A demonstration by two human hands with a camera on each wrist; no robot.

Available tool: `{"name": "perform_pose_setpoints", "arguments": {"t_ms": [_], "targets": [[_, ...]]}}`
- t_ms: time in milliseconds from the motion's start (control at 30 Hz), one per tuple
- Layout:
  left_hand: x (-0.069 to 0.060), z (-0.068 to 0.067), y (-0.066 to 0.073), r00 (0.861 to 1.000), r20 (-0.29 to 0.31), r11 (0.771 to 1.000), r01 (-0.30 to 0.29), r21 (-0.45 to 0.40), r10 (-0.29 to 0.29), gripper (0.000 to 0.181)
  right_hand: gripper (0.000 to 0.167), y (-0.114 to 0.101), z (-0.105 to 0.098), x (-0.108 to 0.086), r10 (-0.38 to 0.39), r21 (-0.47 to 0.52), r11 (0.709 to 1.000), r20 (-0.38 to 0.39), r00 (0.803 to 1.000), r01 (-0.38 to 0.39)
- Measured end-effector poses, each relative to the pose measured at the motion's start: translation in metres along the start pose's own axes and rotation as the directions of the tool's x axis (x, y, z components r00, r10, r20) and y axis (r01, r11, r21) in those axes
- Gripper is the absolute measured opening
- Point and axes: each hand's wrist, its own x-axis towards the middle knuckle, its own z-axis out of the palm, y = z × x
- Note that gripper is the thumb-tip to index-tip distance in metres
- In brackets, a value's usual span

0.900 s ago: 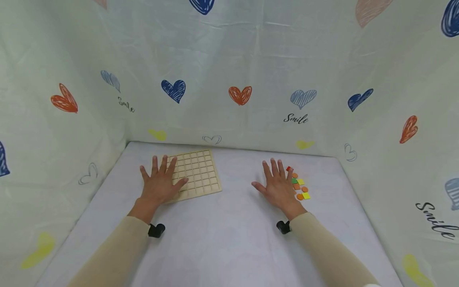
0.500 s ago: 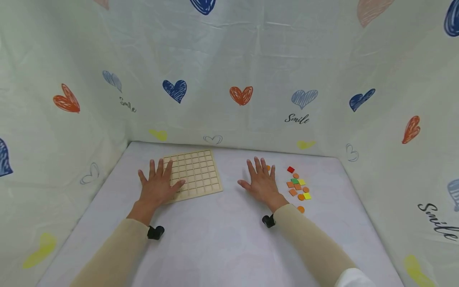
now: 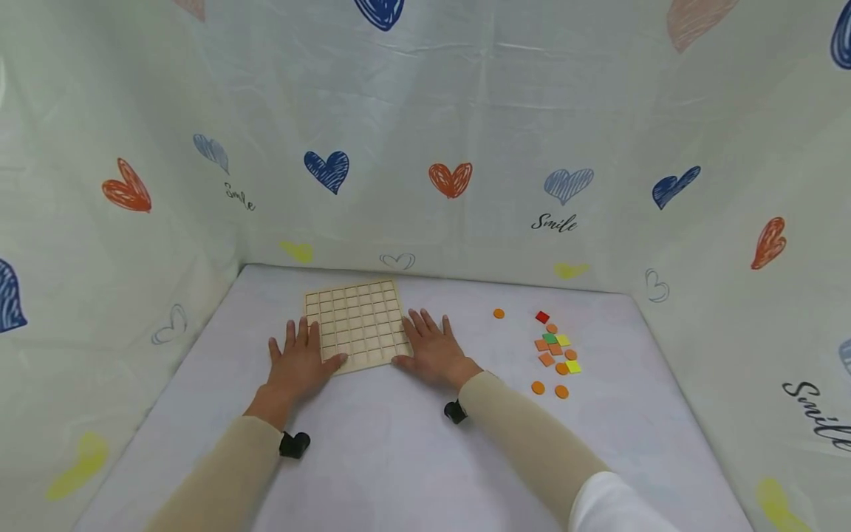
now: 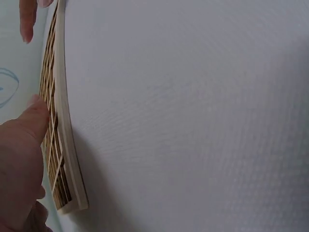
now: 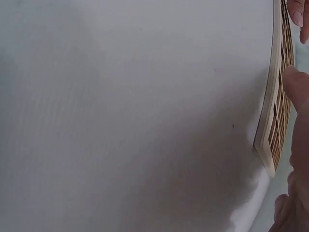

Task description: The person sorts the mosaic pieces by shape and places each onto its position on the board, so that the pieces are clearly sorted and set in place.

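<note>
A pale wooden grid board [image 3: 359, 325] lies flat on the table, left of the middle. At its left edge my left hand [image 3: 295, 373] has its fingers spread and straight, the thumb reaching over the near left corner. My right hand [image 3: 435, 357] is at the board's right edge, its fingers extended and thumb by the near right corner. In the left wrist view the thumb [image 4: 34, 118] overlaps the raised rim of the board [image 4: 63, 111]. The right wrist view has the other thumb [image 5: 297, 87] over the grid [image 5: 277, 125]. Whether the fingertips touch the wood is hard to tell.
Right of my right hand lie several small flat pieces: a red square [image 3: 542, 317], a green piece [image 3: 549, 338], yellow squares such as one [image 3: 573, 366], orange squares and orange discs. One orange disc [image 3: 499, 313] sits apart. A heart-printed curtain [image 3: 452, 222] encloses the white table [image 3: 399, 465].
My right hand has moved left, away from the coloured pieces, to the board's right edge, uncovering them. My left hand has drawn back slightly toward the near left corner.
</note>
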Motion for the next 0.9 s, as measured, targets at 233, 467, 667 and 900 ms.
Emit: {"name": "perform_pose_setpoints", "arguments": {"t_ms": [233,467,667,900], "targets": [[-0.004,0.009,-0.003,0.999,0.052,1.000,-0.004,0.000,0.004,0.102,0.091,-0.010,0.005,-0.002,-0.026,-0.033,0.999,0.105,0.994,0.030],[-0.002,0.009,-0.001,0.996,0.063,0.998,-0.058,-0.021,0.059,0.100,0.088,-0.007,0.003,-0.010,-0.023,-0.041,0.999,0.109,0.994,0.028],[0.003,0.016,0.006,0.991,0.072,0.994,-0.113,0.005,0.112,0.101,0.088,0.003,0.006,-0.027,-0.006,-0.027,1.000,0.097,0.995,0.009],[0.008,0.028,0.026,0.983,0.101,0.986,-0.159,0.044,0.154,0.100,0.086,0.020,0.010,-0.053,0.011,-0.034,0.999,0.074,0.997,-0.008]]}}
